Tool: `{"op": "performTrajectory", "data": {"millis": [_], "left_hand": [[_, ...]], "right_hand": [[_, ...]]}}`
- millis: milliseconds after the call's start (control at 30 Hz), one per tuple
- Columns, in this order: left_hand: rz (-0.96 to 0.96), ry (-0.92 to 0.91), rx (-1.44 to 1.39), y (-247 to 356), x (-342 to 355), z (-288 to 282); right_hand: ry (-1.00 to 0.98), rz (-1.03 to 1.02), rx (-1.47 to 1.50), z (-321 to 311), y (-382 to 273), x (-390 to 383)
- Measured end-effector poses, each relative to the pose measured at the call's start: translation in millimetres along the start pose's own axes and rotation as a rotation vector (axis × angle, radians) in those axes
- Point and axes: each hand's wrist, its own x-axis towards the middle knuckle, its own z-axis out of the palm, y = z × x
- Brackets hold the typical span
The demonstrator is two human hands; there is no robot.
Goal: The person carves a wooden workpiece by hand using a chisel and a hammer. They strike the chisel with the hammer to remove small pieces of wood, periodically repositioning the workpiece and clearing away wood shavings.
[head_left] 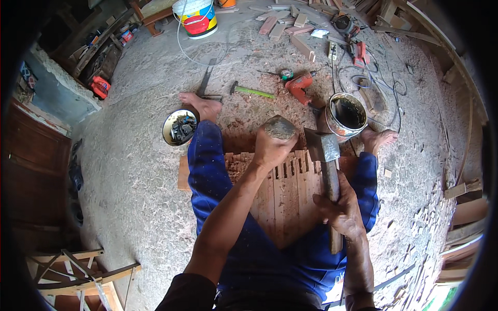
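My left hand (pixel 277 150) is wrapped round an upright tool whose thick, worn wooden handle end (pixel 280 127) faces up; its lower part is hidden below the fist. To the right, my right hand (pixel 342 210) grips a hatchet (pixel 330 179) by its wooden shaft, the broad metal head up and close beside the left fist, apart from it. Between my legs lie several wooden strips (pixel 282 207) side by side, with a row of dark slots cut near their far ends and wood chips on top.
Beyond the strips lie a green-handled hammer (pixel 253 92), a red power drill (pixel 300 88) and a metal bucket (pixel 346 116). A bowl of metal pieces (pixel 180 127) stands left. Cables (pixel 381 83) run by a red power tool (pixel 359 54). Wood offcuts (pixel 280 28) and a paint bucket (pixel 196 20) stand farther back.
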Motion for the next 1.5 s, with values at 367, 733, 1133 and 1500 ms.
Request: {"op": "performTrajectory", "data": {"millis": [367,733,1133,1500], "left_hand": [[-0.090,-0.086,0.084,0.6,-3.0,-5.8],[-0.070,0.108,-0.014,0.4,-13.8,-9.9],[-0.094,0.046,-0.068,-10.0,-12.5,-10.0],[-0.275,0.075,-0.855,-26.1,-5.6,-5.0]], "right_hand": [[0.010,-0.020,0.036,-2.6,-1.9,-4.8],[0.015,-0.030,-0.265,-11.3,-6.3,-5.1],[-0.011,-0.571,-0.663,11.3,-82.3,24.4],[-0.146,-0.565,-1.265,12.4,-82.0,53.0]]}}
